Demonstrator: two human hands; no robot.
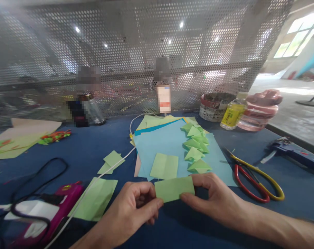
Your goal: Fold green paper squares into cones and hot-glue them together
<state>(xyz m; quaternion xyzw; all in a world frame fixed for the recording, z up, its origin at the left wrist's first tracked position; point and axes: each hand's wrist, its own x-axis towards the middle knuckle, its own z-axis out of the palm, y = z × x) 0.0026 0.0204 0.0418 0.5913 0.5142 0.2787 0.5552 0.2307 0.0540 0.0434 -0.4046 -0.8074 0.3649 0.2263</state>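
A small rectangle of green paper (174, 189), apparently folded, is held level above the blue table by both hands. My left hand (136, 204) pinches its left end between thumb and fingers. At the right end, my right hand (211, 195) grips it with the thumb below and a fingertip on the upper edge. Just beyond lies a creased green square (164, 166) on stacked light blue sheets (159, 141). Several folded green paper pieces (197, 148) overlap in a column on the right of those sheets. More green paper (97, 199) lies left of my left hand.
Red-and-yellow-handled scissors (257, 180) and a blue glue gun (299, 154) lie at the right. A yellow-labelled bottle (233, 112) and a pink jug (260, 110) stand behind. A magenta device (60, 207) with cables sits front left. A propped phone (163, 98) faces me.
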